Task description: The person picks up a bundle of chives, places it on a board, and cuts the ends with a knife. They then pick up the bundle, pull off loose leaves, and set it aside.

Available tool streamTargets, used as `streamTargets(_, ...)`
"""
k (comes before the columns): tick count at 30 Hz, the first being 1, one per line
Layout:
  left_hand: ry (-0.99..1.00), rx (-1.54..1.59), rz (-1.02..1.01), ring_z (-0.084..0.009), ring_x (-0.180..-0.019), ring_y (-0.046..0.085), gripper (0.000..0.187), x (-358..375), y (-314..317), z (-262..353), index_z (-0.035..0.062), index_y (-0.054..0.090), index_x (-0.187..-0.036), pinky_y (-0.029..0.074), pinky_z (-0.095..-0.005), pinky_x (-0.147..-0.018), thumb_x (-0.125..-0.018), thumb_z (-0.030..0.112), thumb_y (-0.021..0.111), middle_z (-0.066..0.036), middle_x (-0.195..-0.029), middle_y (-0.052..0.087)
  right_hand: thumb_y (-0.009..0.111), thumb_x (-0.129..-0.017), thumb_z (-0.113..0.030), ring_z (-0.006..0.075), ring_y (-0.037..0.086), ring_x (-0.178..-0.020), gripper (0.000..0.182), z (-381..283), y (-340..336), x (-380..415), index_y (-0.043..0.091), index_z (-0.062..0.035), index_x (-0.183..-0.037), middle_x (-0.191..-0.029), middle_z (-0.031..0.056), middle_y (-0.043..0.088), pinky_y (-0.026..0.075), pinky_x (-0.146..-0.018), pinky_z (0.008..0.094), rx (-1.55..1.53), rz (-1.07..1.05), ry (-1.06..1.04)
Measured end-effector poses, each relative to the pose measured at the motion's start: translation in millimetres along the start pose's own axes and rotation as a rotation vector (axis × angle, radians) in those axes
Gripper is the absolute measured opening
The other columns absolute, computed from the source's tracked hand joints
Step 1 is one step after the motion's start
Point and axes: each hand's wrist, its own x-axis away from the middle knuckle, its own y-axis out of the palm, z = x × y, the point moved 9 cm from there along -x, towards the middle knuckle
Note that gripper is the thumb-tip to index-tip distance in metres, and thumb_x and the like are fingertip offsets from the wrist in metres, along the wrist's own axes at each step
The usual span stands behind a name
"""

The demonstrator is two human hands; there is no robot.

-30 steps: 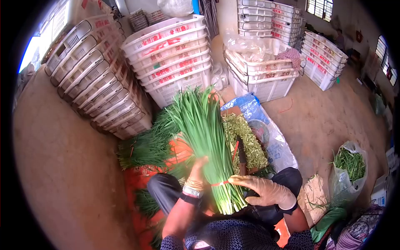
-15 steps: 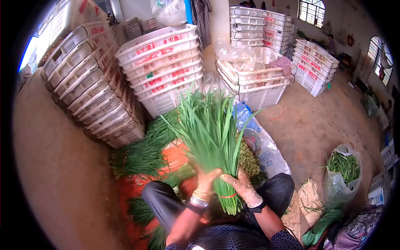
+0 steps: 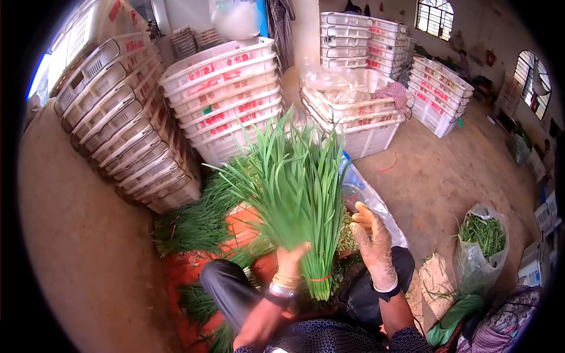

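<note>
My gloved left hand (image 3: 292, 260) is closed around a thick bundle of garlic chives (image 3: 300, 194), on its left side above the cut stems. A red rubber band (image 3: 319, 279) rings the stems near the bottom. The bundle stands upright between my knees, its long green leaves fanning out at the top. To the right of it, my gloved right hand (image 3: 375, 246) is raised, holding nothing, with the fingers partly curled and apart. Other chive bundles (image 3: 191, 226) lie on the orange-red sheet (image 3: 242, 226) to the left.
Tall stacks of white plastic crates (image 3: 220, 97) stand at the left and back. Behind the right hand lie a blue-and-white plastic sack (image 3: 376, 203) and a pale green heap (image 3: 347, 235). A clear bag of greens (image 3: 482, 238) stands on the floor at right.
My right hand has let go of the chives and moved up and right, its fingers now apart. My left hand keeps its hold on the bundle.
</note>
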Motion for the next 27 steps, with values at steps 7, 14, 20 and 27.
streamTargets(7, 0.072, -0.097, -0.016, -0.0195, -0.101, 0.072, 0.051, 6, 7, -6, 0.0001, 0.068, -0.13, 0.06, -0.0386, -0.094, -0.083, 0.007, 0.086, -0.007, -0.119, 0.076, 0.082, -0.097, -0.02, 0.0167, 0.076, -0.088, 0.033, -87, 14, -44, 0.076, -0.01, -0.127, -0.107, 0.009, 0.08, 0.059, -0.078, 0.0315, 0.104, -0.054, -0.19)
streamTargets(14, 0.022, -0.121, -0.061, -0.0233, -0.12, 0.065, 0.072, 16, 10, -5, 0.0021, 0.055, -0.147, 0.052, -0.0397, -0.108, -0.081, 0.002, 0.086, -0.01, -0.134, 0.067, 0.076, -0.102, -0.021, 0.0103, 0.069, -0.07, 0.018, -59, 32, -66, 0.08, -0.0071, -0.113, -0.093, 0.0019, 0.079, 0.053, -0.064, 0.0263, -0.158, -0.095, -0.004)
streamTargets(20, 0.083, -0.156, -0.022, -0.0219, -0.115, 0.066, 0.07, 11, 0, -19, 0.0012, 0.056, -0.144, 0.054, -0.0387, -0.106, -0.082, -0.001, 0.087, -0.009, -0.131, 0.068, 0.07, -0.106, -0.033, 0.008, 0.064, -0.064, 0.033, -103, 9, -54, 0.078, -0.0014, -0.105, -0.083, 0.004, 0.075, 0.05, -0.059, 0.021, -0.612, -0.326, 0.008)
streamTargets(27, 0.195, -0.207, 0.057, -0.0201, -0.111, 0.068, 0.063, 17, 6, -9, -0.0001, 0.061, -0.139, 0.055, -0.0376, -0.103, -0.082, -0.001, 0.088, -0.009, -0.128, 0.071, 0.081, -0.091, -0.036, 0.0249, 0.056, -0.137, 0.03, -187, 51, -40, 0.081, -0.02, -0.116, -0.138, -0.0006, 0.069, 0.042, -0.113, 0.0469, 0.705, -0.112, -0.814)
